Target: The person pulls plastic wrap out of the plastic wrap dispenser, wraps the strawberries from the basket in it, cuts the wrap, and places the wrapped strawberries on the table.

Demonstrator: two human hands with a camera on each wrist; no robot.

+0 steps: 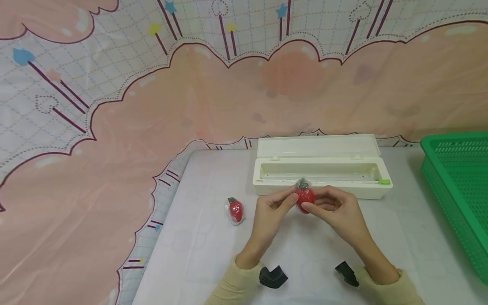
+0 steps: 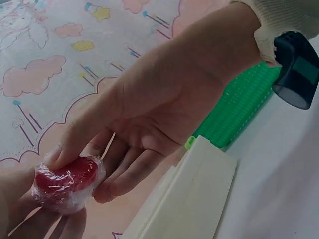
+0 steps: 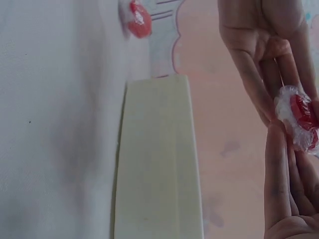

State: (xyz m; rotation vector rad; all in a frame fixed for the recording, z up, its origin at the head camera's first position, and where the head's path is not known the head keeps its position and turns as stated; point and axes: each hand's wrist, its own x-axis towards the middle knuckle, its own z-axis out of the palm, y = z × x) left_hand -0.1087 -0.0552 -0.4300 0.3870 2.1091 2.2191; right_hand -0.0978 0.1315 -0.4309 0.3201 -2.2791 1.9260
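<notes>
A red strawberry-like fruit with a green top, wrapped in crinkled clear film, is held up between both hands in front of the white box. My left hand pinches its left side with thumb and fingers. From the right, my right hand grips it, the thumb across its lower front. In the left wrist view the film round the fruit bunches on its underside. The right wrist view has the fruit at the right edge, fingertips of both hands on it.
A second film-wrapped red fruit lies on the white table, left of my left hand. Behind the hands stands a long white box, its lid raised, with a green slider at its right end. A green basket stands far right.
</notes>
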